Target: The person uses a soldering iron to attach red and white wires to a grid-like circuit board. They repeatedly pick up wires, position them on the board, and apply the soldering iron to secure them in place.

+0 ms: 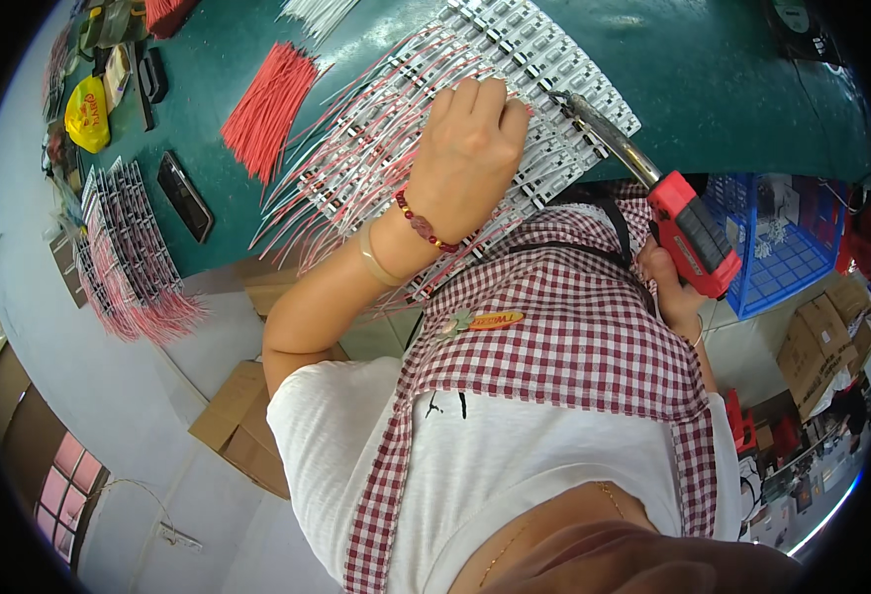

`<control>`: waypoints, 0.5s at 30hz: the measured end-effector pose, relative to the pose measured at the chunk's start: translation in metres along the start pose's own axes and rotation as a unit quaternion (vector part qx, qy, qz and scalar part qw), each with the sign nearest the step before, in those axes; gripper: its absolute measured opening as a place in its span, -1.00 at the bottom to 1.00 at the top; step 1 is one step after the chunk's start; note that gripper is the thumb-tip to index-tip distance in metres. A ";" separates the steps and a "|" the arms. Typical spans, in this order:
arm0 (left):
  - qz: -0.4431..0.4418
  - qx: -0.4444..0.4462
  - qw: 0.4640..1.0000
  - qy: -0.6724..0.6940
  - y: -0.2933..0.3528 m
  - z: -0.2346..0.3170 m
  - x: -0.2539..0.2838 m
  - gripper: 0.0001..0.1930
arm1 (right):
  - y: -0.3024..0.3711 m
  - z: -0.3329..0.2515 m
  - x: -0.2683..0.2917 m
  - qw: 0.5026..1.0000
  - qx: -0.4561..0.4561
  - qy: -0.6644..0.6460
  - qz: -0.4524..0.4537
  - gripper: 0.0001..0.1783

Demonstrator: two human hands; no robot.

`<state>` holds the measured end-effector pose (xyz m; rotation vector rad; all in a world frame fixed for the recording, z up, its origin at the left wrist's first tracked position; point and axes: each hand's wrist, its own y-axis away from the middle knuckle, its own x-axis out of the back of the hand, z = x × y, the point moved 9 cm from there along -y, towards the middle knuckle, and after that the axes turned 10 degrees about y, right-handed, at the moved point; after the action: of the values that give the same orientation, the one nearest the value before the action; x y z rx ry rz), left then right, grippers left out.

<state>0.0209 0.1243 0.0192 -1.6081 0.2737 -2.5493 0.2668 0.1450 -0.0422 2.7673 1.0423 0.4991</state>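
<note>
My left hand [475, 134], with bracelets at its wrist, is closed over a panel of small white and metal parts [564, 74] laid in rows. Its fingertips point down at the parts, and whatever they pinch is hidden. Thin red and white wires [366, 148] stick out from the panel's left half. From the right, my right hand [671, 282] grips a soldering iron [691, 233] by its red and black handle. The iron's metal shaft slants up and left, and its dark tip is over the panel, just right of my left fingers.
On the green table [752, 109] lie a bundle of red wires [269, 109], a white wire bundle [322, 15], a phone [186, 196] and a second wired panel [131, 238] at the left edge. A yellow bag [87, 114] sits far left. A blue crate [782, 259] stands at right, below the tabletop.
</note>
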 end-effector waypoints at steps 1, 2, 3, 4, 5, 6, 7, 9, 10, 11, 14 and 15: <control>-0.003 -0.001 1.000 -0.001 0.001 -0.001 -0.001 -0.83 | 0.000 -0.001 0.000 1.000 0.002 -0.002 0.004 -0.78; 0.004 -0.002 1.000 -0.005 0.002 -0.001 -0.001 -0.84 | 0.000 -0.003 0.000 1.000 0.004 -0.005 0.007 -0.78; 0.011 -0.004 1.000 -0.008 0.002 -0.001 -0.002 -0.84 | -0.001 -0.004 -0.001 1.000 0.006 -0.007 0.011 -0.78; 0.018 -0.007 1.000 -0.011 0.002 -0.001 -0.002 -0.85 | -0.001 -0.005 -0.002 1.000 0.003 -0.011 0.011 -0.77; 0.023 -0.010 1.000 -0.010 0.003 -0.001 -0.002 -0.85 | -0.001 -0.006 -0.002 1.000 -0.001 -0.015 0.011 -0.77; 0.028 -0.012 0.999 -0.010 0.003 -0.001 -0.002 -0.85 | 0.000 -0.006 -0.002 1.000 -0.004 -0.018 0.012 -0.77; 0.032 -0.014 0.999 -0.010 0.003 -0.002 -0.003 -0.84 | 0.001 -0.004 -0.002 1.000 -0.007 -0.015 0.014 -0.77; 0.046 -0.021 0.999 -0.005 0.006 -0.005 -0.005 -0.90 | 0.003 0.001 -0.002 1.000 -0.013 -0.009 0.017 -0.77; 0.053 -0.025 0.998 -0.003 0.007 -0.006 -0.005 -0.92 | 0.003 0.001 -0.001 1.000 -0.009 -0.002 0.023 -0.78; 0.063 -0.014 0.998 0.001 0.008 -0.007 -0.001 -0.89 | 0.003 0.001 0.000 1.000 -0.006 0.005 0.029 -0.78; 0.100 0.015 0.995 0.002 0.011 -0.012 0.019 -0.82 | 0.005 0.001 0.001 0.999 -0.018 -0.009 0.033 -0.79; 0.118 0.023 0.993 -0.004 0.011 -0.014 0.029 -0.81 | 0.006 0.001 0.001 0.999 -0.026 -0.020 0.032 -0.79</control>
<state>-0.0043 0.1089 0.0359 -1.4733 0.3781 -2.3544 0.2715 0.1410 -0.0416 2.7604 0.9204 0.4711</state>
